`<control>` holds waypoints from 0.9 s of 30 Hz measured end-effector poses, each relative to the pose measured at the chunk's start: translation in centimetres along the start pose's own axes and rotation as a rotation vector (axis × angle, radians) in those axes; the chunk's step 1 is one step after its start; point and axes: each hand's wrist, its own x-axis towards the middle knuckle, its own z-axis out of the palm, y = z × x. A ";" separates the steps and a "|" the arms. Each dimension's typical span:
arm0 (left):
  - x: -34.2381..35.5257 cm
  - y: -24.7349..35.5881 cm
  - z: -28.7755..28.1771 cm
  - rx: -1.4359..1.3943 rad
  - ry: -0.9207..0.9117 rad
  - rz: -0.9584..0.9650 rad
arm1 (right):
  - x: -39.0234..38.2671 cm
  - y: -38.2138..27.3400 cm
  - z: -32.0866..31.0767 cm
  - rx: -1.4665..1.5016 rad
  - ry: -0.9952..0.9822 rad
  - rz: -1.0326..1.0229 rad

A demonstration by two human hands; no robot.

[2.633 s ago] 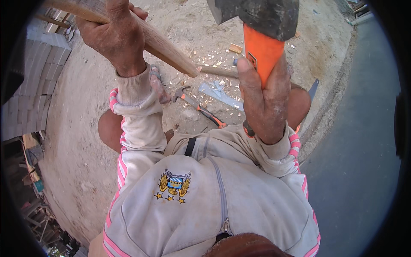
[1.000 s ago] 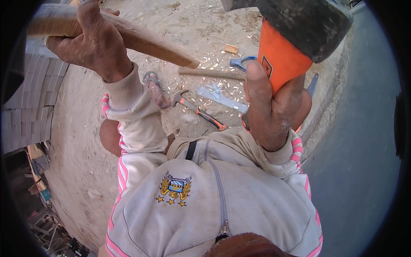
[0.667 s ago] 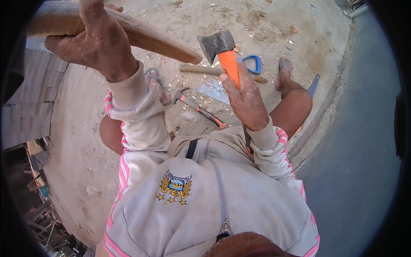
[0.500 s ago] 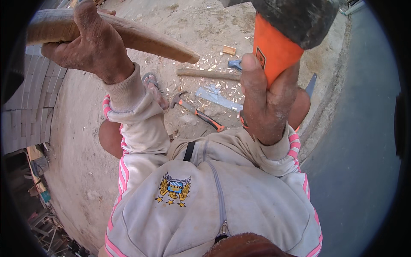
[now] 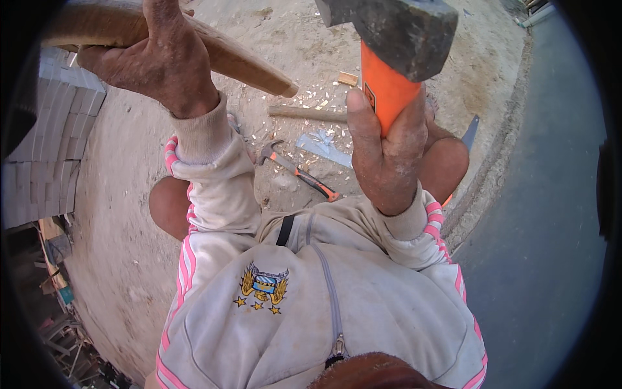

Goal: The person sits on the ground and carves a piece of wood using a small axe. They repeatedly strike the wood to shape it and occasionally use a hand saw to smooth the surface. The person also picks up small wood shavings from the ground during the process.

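At the upper left, my left hand [image 5: 159, 71] is closed around a thick, smoothed piece of wood [image 5: 249, 68]. Its tapered end points right and toward me; its far end runs out at the left rim. My right hand [image 5: 389, 159] grips the orange handle of a hatchet [image 5: 411, 39] just below its dark metal head, which is held up, partly cut off by the top edge. The lower handle is hidden by the hand. Wood and hatchet are apart. On the ground between my knees lies a claw hammer [image 5: 301, 174] with an orange and black handle.
A round stick [image 5: 308, 113], a small wood block [image 5: 348, 78], a flat bluish sheet [image 5: 324, 149] and scattered wood chips lie ahead. A saw blade [image 5: 471, 131] shows beyond my right knee. Grey blocks [image 5: 55, 123] are stacked at left; a smooth grey surface [image 5: 538, 227] is at right.
My right hand and the hatchet have moved left, nearer the wood. My left hand has shifted slightly right and down, and the wood's angle is a little steeper.
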 end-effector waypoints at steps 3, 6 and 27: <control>1.1 0.7 0.0 0.003 -0.018 0.011 | -2.9 7.2 1.1 -0.162 -0.352 0.356; 2.2 1.3 0.5 0.037 -0.016 0.042 | -7.6 14.1 1.7 -0.200 -0.400 0.441; 2.7 3.6 -3.5 -0.339 -0.336 -0.328 | -6.4 10.2 -0.3 0.046 -0.497 0.601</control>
